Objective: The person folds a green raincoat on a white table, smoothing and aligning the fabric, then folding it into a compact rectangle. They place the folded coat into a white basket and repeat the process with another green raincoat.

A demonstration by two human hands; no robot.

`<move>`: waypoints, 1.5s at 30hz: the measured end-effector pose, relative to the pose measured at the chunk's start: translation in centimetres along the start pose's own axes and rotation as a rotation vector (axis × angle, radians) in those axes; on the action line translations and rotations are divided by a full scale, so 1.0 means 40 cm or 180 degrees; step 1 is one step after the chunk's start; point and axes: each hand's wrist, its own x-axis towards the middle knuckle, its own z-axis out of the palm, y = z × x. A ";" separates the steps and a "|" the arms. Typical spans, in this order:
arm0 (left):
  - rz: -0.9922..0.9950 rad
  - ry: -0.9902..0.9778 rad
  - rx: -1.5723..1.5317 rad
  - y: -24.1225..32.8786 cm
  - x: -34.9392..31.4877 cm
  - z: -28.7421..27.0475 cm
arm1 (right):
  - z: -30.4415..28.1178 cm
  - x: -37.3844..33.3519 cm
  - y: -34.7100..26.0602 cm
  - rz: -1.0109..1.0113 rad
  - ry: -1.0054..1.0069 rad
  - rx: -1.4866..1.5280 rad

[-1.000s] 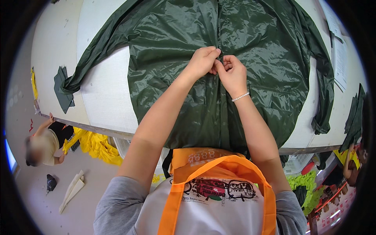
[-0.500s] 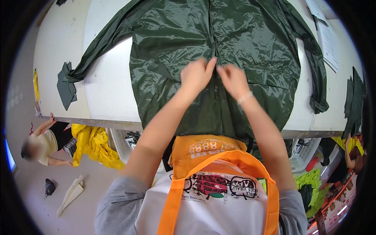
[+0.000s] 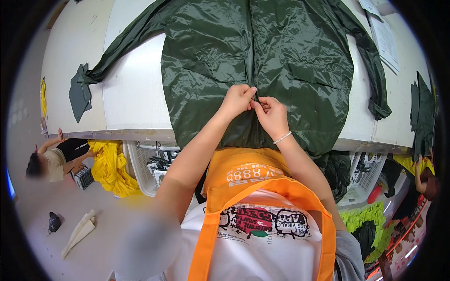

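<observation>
A shiny dark green jacket point(image 3: 206, 51) lies front up on the table, its sleeves spread to both sides and its lower edge hanging over the near edge. Along its centre front runs a lengthwise opening. My left hand point(image 3: 238, 100) pinches the front edge at this opening, below the pocket flaps. Close beside it, nearly touching, my right hand point(image 3: 273, 114) also has thumb and fingers closed on the front edge. Whatever small part sits between the fingertips is hidden.
The pale table point(image 3: 133, 100) carries dark green fabric pieces point(image 3: 80, 96) at the left and papers point(image 3: 385, 42) at the far right. White baskets point(image 3: 129, 161) stand under the near edge, beside yellow fabric point(image 3: 112, 164). One person point(image 3: 56, 161) is at left, another's hand point(image 3: 418, 163) at right.
Both hands have come down the front opening and closer together, and the fingers now pinch its edge. The jacket's lower part has shifted slightly and its front lies closer together.
</observation>
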 end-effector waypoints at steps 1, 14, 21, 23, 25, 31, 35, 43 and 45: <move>0.0006 0.0065 -0.0070 -0.004 -0.002 0.002 | -0.004 0.001 -0.010 0.0058 -0.0032 0.0015; 0.1514 0.1778 0.3113 -0.137 -0.204 -0.068 | -0.073 -0.014 0.035 0.0011 0.0004 0.0219; 0.0911 0.2050 0.3977 -0.241 -0.221 -0.184 | -0.339 -0.063 0.293 -0.0028 0.0377 -0.3113; 0.1076 0.2136 0.3950 -0.222 -0.168 -0.207 | -0.334 -0.007 0.309 -0.0177 0.0509 -0.3191; 0.1202 0.2279 0.3967 -0.187 -0.105 -0.229 | -0.332 0.074 0.312 -0.0316 0.0640 -0.3188; 0.1363 0.2497 0.4087 -0.106 0.019 -0.241 | -0.313 0.257 0.305 -0.0160 0.0803 -0.3516; 0.1366 0.1745 0.3216 -0.011 -0.074 -0.076 | -0.234 0.118 0.132 -0.0829 -0.0042 -0.1701; 0.0594 0.0482 0.3361 -0.080 -0.083 0.087 | -0.109 -0.122 0.066 0.0307 -0.0236 -0.0263; 0.0293 0.0022 0.2605 -0.073 -0.076 0.077 | -0.080 -0.131 0.085 0.0182 -0.0173 -0.0325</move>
